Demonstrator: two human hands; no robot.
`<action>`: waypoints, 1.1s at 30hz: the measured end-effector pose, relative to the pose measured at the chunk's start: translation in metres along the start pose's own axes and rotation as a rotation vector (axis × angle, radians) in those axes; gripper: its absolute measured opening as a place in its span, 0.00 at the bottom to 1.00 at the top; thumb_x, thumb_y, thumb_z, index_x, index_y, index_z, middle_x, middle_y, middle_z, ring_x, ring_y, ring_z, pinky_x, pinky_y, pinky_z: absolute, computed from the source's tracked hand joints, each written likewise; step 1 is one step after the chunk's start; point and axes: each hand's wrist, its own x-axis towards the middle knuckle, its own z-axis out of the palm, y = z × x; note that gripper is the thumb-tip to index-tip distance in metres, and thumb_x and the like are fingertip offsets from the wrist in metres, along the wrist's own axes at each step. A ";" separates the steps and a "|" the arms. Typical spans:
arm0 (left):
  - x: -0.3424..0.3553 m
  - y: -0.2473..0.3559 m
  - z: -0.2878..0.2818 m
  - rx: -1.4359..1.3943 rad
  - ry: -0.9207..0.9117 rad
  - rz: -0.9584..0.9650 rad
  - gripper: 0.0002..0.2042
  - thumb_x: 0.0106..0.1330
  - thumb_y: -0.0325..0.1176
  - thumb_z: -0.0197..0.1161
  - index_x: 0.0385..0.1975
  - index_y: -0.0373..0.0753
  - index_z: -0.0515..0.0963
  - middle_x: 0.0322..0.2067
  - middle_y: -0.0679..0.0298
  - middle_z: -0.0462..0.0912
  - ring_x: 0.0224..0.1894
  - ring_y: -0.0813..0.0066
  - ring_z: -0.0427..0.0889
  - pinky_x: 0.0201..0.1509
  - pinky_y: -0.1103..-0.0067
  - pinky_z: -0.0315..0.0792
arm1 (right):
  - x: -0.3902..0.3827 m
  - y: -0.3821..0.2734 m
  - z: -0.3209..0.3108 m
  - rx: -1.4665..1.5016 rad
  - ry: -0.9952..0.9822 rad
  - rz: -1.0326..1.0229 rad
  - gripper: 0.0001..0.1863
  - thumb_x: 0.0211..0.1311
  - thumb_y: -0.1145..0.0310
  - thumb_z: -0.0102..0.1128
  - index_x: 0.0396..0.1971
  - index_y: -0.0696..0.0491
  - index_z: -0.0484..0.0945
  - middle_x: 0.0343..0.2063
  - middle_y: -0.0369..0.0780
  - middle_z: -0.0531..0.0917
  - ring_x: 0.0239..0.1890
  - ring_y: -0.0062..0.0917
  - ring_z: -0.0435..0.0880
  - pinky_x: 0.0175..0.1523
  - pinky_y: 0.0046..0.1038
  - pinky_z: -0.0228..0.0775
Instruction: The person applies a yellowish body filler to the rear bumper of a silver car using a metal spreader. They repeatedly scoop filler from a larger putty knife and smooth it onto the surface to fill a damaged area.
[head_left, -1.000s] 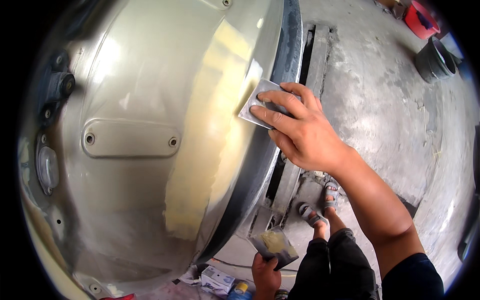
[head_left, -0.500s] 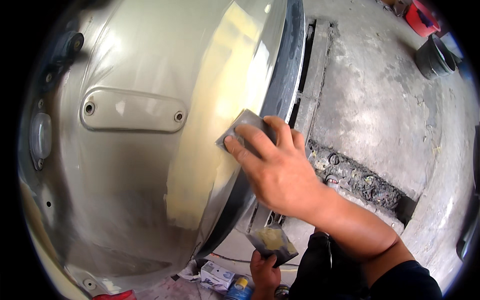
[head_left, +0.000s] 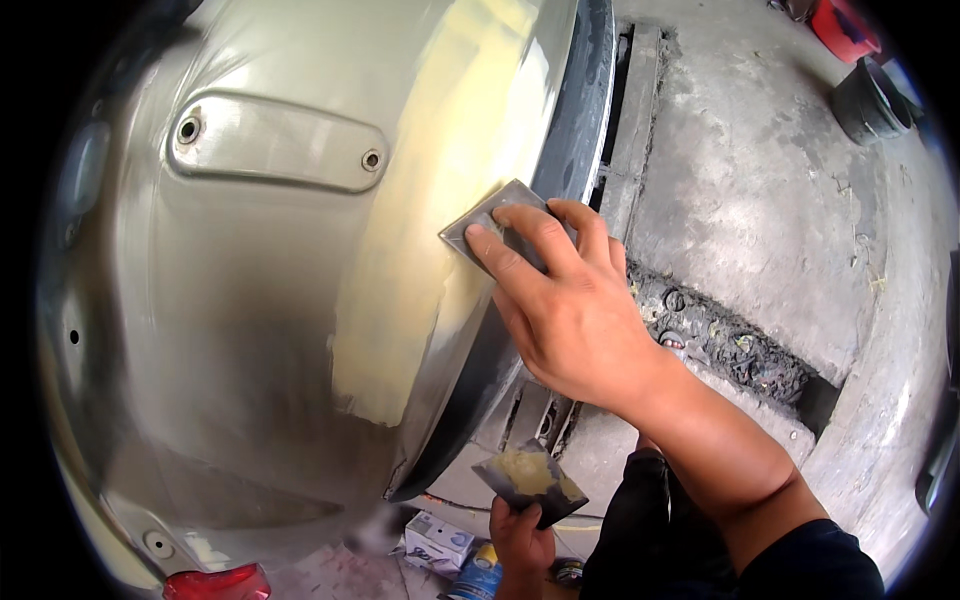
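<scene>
We see a smooth, glossy beige-grey curved body panel [head_left: 230, 260] bearing a long, matte, pale-yellow patch of filler [head_left: 395, 300] with ragged edges. Left of the patch, a raised, rounded oblong plate shape [head_left: 280, 140] has a ringed hole at each end. Along the patch's right side curves a dark grey, scuffed trim strip [head_left: 572, 120], and beyond it spreads the rough, stained grey concrete floor [head_left: 760, 180].

Our right hand [head_left: 575, 300] has its grip closed on a thin, flat, grey four-sided spreader [head_left: 518, 195], which lies over the patch's right edge; how firmly it presses we cannot tell. Our fingertips lie spread on its upper face, the back of the hand is turned up, and the forearm slants away to the lower right of the patch.

Below the patch, our left hand [head_left: 522, 545] pinches the near edge of a dark grey square plate [head_left: 552, 508], thumb on top, with a crusty pale-yellow smear [head_left: 527, 472] across its face.
</scene>
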 end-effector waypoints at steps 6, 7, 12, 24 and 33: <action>-0.003 0.011 0.001 -0.038 0.000 0.063 0.30 0.59 0.16 0.52 0.65 0.31 0.68 0.61 0.51 0.77 0.64 0.56 0.77 0.71 0.57 0.69 | -0.045 -0.042 0.029 0.017 -0.127 -0.052 0.33 0.53 0.72 0.66 0.64 0.47 0.77 0.62 0.41 0.72 0.62 0.53 0.67 0.60 0.53 0.65; -0.003 0.015 0.003 -0.038 0.000 0.077 0.30 0.59 0.16 0.52 0.65 0.31 0.68 0.61 0.51 0.77 0.64 0.56 0.77 0.72 0.56 0.69 | -0.050 -0.044 0.034 0.016 -0.119 -0.065 0.34 0.52 0.71 0.67 0.64 0.46 0.77 0.63 0.41 0.71 0.64 0.53 0.66 0.60 0.54 0.64; -0.002 0.036 0.006 -0.070 -0.028 0.185 0.30 0.58 0.19 0.53 0.65 0.33 0.69 0.62 0.53 0.77 0.64 0.56 0.77 0.72 0.56 0.68 | -0.043 -0.023 0.015 0.093 -0.095 -0.040 0.32 0.55 0.71 0.68 0.64 0.47 0.77 0.63 0.43 0.71 0.64 0.54 0.66 0.62 0.52 0.65; 0.003 0.051 0.019 -0.057 -0.122 0.266 0.32 0.57 0.21 0.52 0.68 0.35 0.68 0.63 0.54 0.77 0.66 0.58 0.75 0.74 0.58 0.66 | -0.047 -0.004 0.032 0.151 -0.078 -0.145 0.30 0.56 0.71 0.65 0.63 0.46 0.78 0.62 0.42 0.72 0.66 0.51 0.66 0.63 0.50 0.64; 0.004 0.049 0.021 -0.055 -0.063 0.230 0.34 0.55 0.20 0.53 0.68 0.35 0.68 0.64 0.53 0.76 0.66 0.56 0.75 0.74 0.56 0.66 | -0.006 0.032 0.028 0.088 0.073 -0.078 0.29 0.57 0.71 0.65 0.63 0.45 0.79 0.60 0.42 0.73 0.64 0.50 0.67 0.63 0.50 0.64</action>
